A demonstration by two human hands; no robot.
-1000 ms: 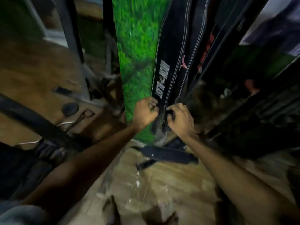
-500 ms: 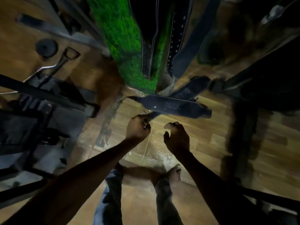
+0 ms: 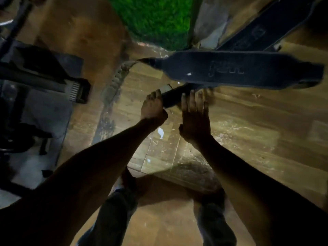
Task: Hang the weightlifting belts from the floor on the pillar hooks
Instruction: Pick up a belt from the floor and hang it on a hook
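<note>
A dark weightlifting belt (image 3: 230, 70) lies flat on the wooden floor in front of the green-covered pillar (image 3: 156, 20). Its narrow strap end (image 3: 173, 96) reaches toward me, with a pale buckle part at the tip. My left hand (image 3: 153, 107) grips that strap end, fingers curled over it. My right hand (image 3: 194, 114) is beside it with straight, spread fingers, fingertips touching the strap. A second dark belt (image 3: 262, 31) lies slanted on the floor at the upper right. The pillar hooks are out of view.
Gym equipment with a dark frame and a ribbed foot pad (image 3: 76, 91) stands on a grey mat at the left. My legs (image 3: 113, 215) and feet are below my arms. Bare wooden floor (image 3: 266, 139) stretches to the right.
My view dropped from the hanging belts on the pillar to the floor. Both hands came down; the left took hold of the floor belt's strap end and the right opened onto it.
</note>
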